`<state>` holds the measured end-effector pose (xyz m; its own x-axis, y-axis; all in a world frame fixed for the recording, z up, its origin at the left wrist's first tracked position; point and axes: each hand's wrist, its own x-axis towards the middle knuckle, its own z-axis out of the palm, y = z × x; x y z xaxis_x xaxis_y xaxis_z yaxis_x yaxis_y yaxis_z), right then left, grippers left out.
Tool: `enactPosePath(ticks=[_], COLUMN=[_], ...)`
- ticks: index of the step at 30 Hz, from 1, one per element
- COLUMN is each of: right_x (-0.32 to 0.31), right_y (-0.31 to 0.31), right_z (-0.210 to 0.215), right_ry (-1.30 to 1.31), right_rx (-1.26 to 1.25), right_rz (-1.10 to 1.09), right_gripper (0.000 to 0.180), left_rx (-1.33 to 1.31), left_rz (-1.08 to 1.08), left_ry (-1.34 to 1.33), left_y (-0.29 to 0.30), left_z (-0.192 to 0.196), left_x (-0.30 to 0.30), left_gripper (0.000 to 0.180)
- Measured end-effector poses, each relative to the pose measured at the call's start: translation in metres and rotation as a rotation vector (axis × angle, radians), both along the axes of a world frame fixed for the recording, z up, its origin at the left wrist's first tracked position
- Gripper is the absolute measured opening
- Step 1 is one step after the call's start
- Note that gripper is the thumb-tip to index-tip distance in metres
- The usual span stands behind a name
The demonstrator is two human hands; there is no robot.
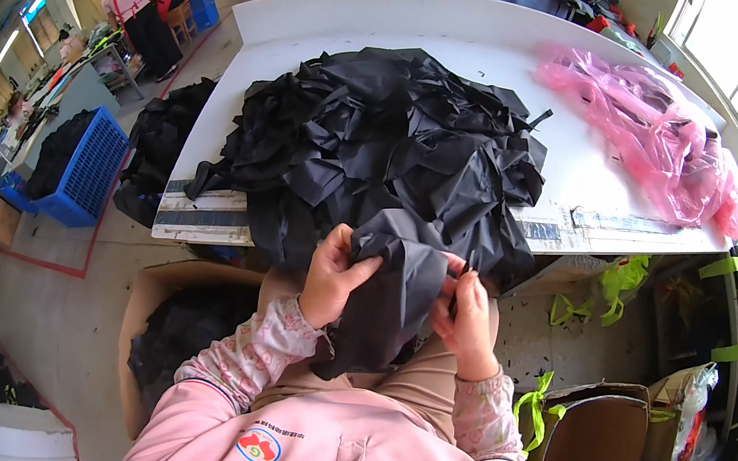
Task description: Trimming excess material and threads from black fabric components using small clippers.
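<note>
I hold a piece of dark grey fabric (393, 292) in front of my lap, its lower end hanging over my knees. My left hand (333, 273) grips its left edge with the thumb on top. My right hand (466, 318) pinches its right edge. Just beyond my hands, a big heap of black fabric pieces (382, 146) lies on the white table (323, 30) and spills over the near edge.
A pink plastic bag (663, 142) lies at the table's right end. A cardboard box of black fabric (178, 336) stands at my left, an open brown box (590, 449) at my right. A blue crate (89, 172) sits left; two people work far back.
</note>
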<state>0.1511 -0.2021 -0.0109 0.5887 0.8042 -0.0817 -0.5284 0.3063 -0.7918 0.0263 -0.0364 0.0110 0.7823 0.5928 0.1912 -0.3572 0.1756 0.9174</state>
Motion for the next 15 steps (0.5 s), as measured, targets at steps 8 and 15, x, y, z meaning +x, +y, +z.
enactPosePath(ticks=[8, 15], right_x=[-0.027, 0.006], right_y=[0.011, -0.007], right_z=[0.001, 0.016], right_ry=[-0.431, -0.432], right_rx=[-0.202, -0.179], right_rz=[-0.149, -0.197], right_gripper=[0.035, 0.030], left_rx=[-0.045, -0.135], left_rz=[0.164, -0.315], left_ry=[0.025, 0.192], left_y=[-0.009, 0.026], left_z=[-0.017, -0.056], left_x=[-0.007, -0.045], left_gripper=[0.022, 0.022])
